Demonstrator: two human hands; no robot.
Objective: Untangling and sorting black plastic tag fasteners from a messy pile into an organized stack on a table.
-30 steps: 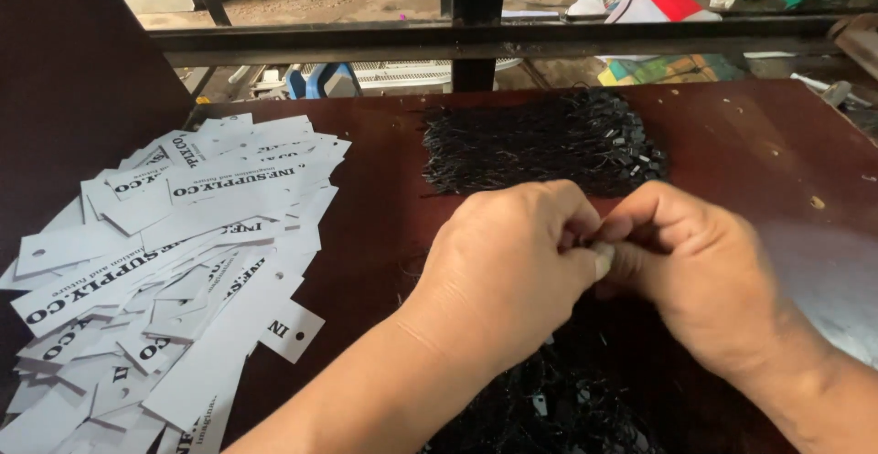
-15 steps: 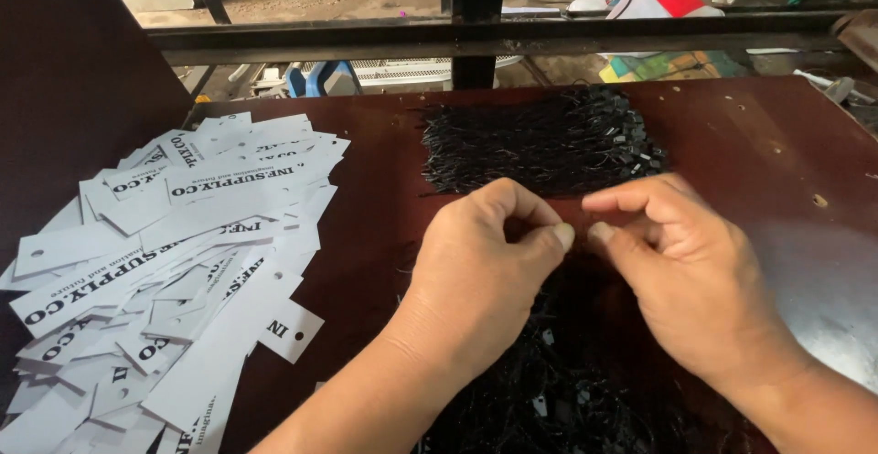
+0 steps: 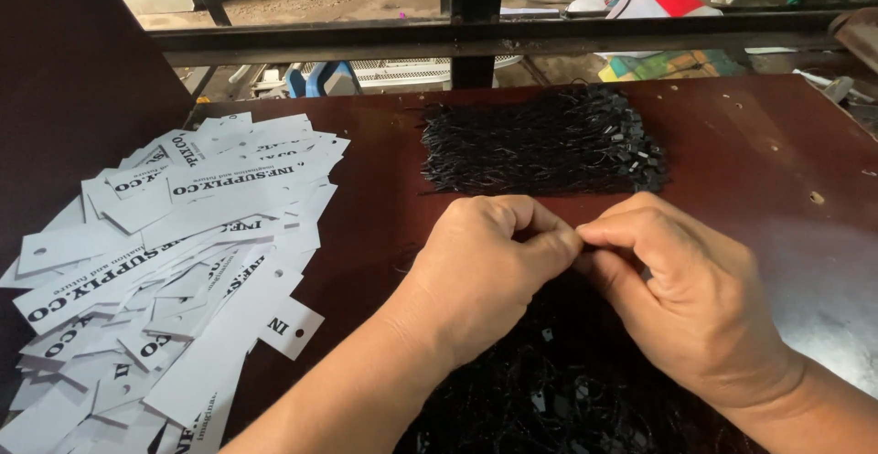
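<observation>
Two bare hands meet in the middle of the frame, a bit low. The left hand (image 3: 485,276) is curled in with its fingers bent and its thumb tip pressed to its first finger. The right hand (image 3: 686,299) is curled the same way. The fingertips of both hands touch each other at one spot. They may be pinching one thin black string between them, but it is too small to see for sure.

Under the hands, at the bottom middle of the frame, lies a loose pile of black strings (image 3: 558,390) with little plastic ends. The wrists are over it and hide part of it.

Above the hands, in the upper middle, lies a neat bundle of black strings (image 3: 540,143). These lie side by side in a flat block, and it is near the knuckles but not touching them.

On the left side of the frame is a big heap of white paper tags (image 3: 155,262) with black letters. Some tags have a small round hole. One small tag sticks out of the heap, near the left arm.

All of this lies on a dark red-brown desk (image 3: 786,152). Behind the desk, along the top of the frame, runs a dark metal rail (image 3: 476,33).
</observation>
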